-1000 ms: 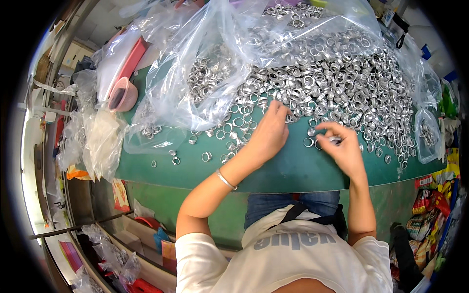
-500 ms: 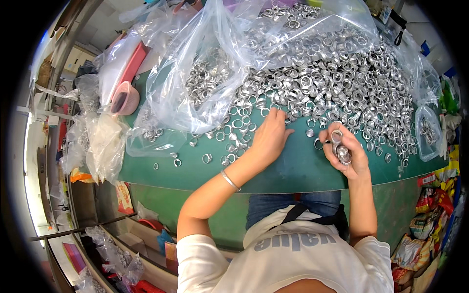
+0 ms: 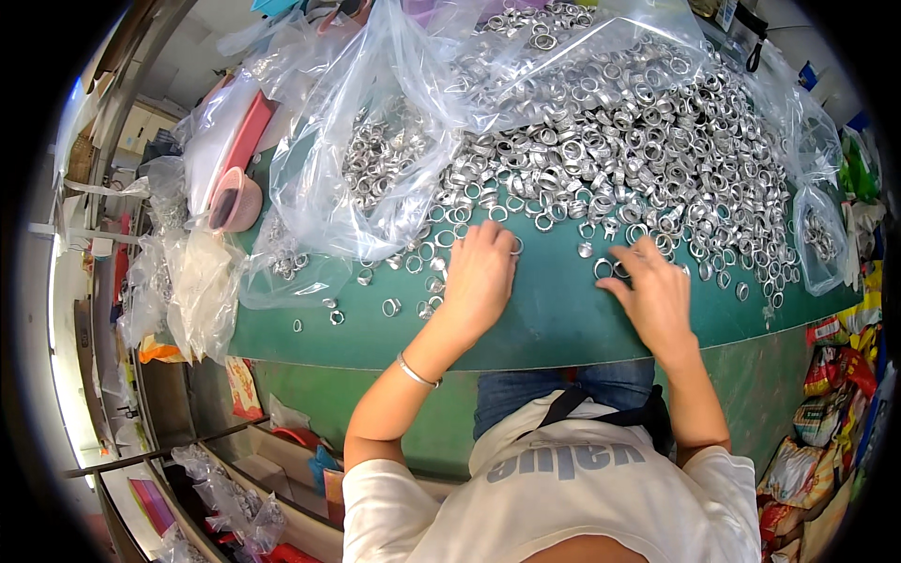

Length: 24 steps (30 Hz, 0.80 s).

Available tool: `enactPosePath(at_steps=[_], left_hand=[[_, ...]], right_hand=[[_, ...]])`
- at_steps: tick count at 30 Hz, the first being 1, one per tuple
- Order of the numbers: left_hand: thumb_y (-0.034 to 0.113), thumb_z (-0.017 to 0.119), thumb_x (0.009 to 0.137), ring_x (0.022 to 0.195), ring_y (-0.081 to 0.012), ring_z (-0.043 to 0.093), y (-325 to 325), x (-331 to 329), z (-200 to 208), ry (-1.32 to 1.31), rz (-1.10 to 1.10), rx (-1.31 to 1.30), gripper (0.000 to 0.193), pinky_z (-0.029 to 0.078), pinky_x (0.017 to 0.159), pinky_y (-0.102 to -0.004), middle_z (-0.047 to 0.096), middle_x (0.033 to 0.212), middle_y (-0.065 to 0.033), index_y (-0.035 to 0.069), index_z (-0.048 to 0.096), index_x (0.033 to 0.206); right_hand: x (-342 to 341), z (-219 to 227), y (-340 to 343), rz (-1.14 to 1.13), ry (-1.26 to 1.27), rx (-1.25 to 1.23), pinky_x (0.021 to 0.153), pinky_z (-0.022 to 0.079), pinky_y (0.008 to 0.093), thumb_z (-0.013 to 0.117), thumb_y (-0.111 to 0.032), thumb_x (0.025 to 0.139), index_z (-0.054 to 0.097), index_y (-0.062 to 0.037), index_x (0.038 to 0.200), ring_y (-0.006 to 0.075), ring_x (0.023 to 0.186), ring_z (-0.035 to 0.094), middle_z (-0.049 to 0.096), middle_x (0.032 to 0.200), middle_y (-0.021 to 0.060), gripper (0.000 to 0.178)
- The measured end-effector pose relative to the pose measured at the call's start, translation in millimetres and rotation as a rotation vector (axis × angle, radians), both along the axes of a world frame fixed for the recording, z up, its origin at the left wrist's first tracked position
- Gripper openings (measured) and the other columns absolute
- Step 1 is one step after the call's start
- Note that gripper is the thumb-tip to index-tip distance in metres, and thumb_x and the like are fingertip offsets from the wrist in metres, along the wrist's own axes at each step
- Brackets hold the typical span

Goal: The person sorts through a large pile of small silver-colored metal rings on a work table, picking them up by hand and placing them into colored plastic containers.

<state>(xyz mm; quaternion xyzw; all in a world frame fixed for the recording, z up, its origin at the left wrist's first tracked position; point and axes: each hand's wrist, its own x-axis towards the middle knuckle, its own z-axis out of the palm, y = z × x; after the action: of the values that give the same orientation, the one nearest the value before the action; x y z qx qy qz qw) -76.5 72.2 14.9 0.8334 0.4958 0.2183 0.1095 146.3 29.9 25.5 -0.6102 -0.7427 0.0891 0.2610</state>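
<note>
My left hand [image 3: 481, 274] is palm down at the near edge of a spread of silver-coloured metal rings [image 3: 450, 239], its fingers bent and close together. Whatever lies under its fingertips is hidden; a single ring [image 3: 517, 246] shows beside them. To the right, my right hand [image 3: 660, 296] is turned back upward, thumb and forefinger apart around a loose ring [image 3: 603, 268] on the green tabletop [image 3: 554, 324]. Its other fingers are curled, and a bit of silver shows at its outer edge; the palm is hidden.
A large heap of rings [image 3: 648, 141] covers the far and right parts of the table, partly under clear plastic bags [image 3: 375, 56]. At left stand a pink basket [image 3: 246, 205] and a red tray [image 3: 251, 131]. Shelving with bags [image 3: 235, 497] is at lower left, colourful packets [image 3: 817, 422] at right.
My right hand has turned from palm up, with several rings showing in it, to palm down beside the loose rings. My left hand has shifted left and slightly nearer.
</note>
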Motion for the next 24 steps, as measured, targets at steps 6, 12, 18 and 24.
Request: enactPosePath(at_steps=[6, 12, 18, 24], left_hand=[[-0.005, 0.061, 0.075, 0.088, -0.0274, 0.058, -6.4, 2.9, 7.4, -0.213, -0.024, 0.016, 0.016, 0.044, 0.079, -0.0358, 0.058, 0.099, -0.0108, 0.001, 0.057, 0.09], [-0.005, 0.056, 0.084, 0.103, -0.0218, 0.058, -21.4, 21.4, 9.3, -1.214, -0.08, -0.907, 0.035, 0.046, 0.089, -0.031, 0.057, 0.112, -0.0168, -0.002, 0.045, 0.117], [-0.004, 0.055, 0.085, 0.106, -0.0243, 0.057, -29.2, 34.2, 6.0, -1.416, -0.102, -1.21, 0.041, 0.046, 0.093, -0.0328, 0.055, 0.115, -0.0179, -0.002, 0.042, 0.123], [-0.002, 0.057, 0.084, 0.105, -0.0224, 0.057, -38.9, 43.4, -1.0, -1.401, -0.096, -1.197, 0.034, 0.047, 0.092, -0.0315, 0.054, 0.116, -0.0163, -0.004, 0.048, 0.117]], right_hand=[[6.2, -3.7, 12.3, 0.117, 0.272, -0.109, 0.049, 0.043, 0.0315, 0.074, -0.011, 0.069, 0.065, -0.0026, 0.094, 0.0191, 0.049, 0.05, 0.053, 0.072, 0.0075, 0.028], [32.4, -4.5, 4.8, 0.316, 1.777, -0.895, 0.036, 0.029, 0.0174, 0.042, -0.017, 0.094, 0.051, 0.0078, 0.112, 0.0082, 0.06, 0.046, 0.052, 0.083, 0.0091, 0.032], [34.8, -22.4, -3.6, 0.228, 2.032, -1.038, 0.035, 0.033, 0.018, 0.043, -0.02, 0.095, 0.048, 0.0057, 0.114, 0.0095, 0.054, 0.043, 0.052, 0.094, 0.0127, 0.032], [14.7, -14.2, -11.7, 0.09, 1.604, -0.738, 0.038, 0.025, 0.0172, 0.054, -0.015, 0.091, 0.057, 0.0018, 0.108, 0.0042, 0.046, 0.04, 0.056, 0.07, 0.0044, 0.024]])
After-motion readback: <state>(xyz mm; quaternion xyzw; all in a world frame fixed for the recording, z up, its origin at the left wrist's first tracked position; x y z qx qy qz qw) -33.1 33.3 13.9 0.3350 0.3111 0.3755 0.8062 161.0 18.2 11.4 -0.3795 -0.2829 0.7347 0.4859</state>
